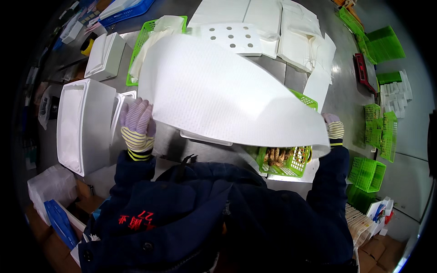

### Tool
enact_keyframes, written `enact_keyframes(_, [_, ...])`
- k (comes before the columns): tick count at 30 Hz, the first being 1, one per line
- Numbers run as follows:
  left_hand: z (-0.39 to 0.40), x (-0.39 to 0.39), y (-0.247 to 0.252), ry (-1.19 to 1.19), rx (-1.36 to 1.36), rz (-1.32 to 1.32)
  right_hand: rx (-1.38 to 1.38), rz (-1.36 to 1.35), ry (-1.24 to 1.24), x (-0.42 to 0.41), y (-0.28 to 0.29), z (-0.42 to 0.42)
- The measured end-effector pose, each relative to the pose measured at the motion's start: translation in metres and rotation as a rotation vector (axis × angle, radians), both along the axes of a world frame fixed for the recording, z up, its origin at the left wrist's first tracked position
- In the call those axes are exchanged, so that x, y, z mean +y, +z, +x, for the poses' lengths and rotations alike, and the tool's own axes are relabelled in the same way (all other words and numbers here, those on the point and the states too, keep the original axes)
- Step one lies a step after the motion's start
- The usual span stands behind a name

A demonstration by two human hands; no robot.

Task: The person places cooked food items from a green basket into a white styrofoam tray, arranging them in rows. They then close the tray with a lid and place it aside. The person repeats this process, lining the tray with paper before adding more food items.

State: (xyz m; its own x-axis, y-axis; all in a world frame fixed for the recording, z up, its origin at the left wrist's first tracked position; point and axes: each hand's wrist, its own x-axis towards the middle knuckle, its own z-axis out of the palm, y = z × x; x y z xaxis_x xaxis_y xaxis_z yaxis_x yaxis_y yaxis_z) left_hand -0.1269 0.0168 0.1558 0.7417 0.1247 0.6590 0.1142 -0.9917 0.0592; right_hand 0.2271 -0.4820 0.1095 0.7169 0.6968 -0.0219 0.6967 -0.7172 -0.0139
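A large white textured sheet [218, 92] stretches, bowed, between my two hands above the metal table. My left hand [137, 128], in a striped knit glove, grips its left edge. At its right end, my right hand [334, 127] in a matching glove holds the edge, the fingertips partly hidden behind it. Partly under the sheet stands a green plastic basket [302, 163] holding several brown and pale pieces that look like mushrooms [278, 156]. The edge of a white tray or lid [206, 138] shows below the sheet; the rest is covered.
An open white foam box [99, 126] stands left, with another foam box [114, 59] behind. Stacked white sheets [298, 37] and a white panel with holes [222, 36] lie at the back. A red scale [363, 73] and green baskets [367, 174] line the right.
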Motion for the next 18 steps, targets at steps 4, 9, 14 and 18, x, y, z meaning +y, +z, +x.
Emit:
enact_keyframes(4, [-0.018,-0.006,-0.083,-0.098,0.206,-0.061,-0.067,-0.141,-0.04,-0.018,-0.046,0.014])
enact_keyframes(9, [-0.025,-0.017,-0.127,-0.033,0.438,-0.44,-0.118,-0.301,-0.182,0.059,0.007,-0.016])
enact_keyframes(14, [0.021,-0.026,-0.137,-0.136,0.144,-1.325,0.469,0.127,-0.08,0.155,0.002,-0.107])
enact_keyframes(18, [0.069,-0.009,-0.215,0.053,0.356,-1.747,1.097,0.66,-0.215,0.209,-0.136,-0.137])
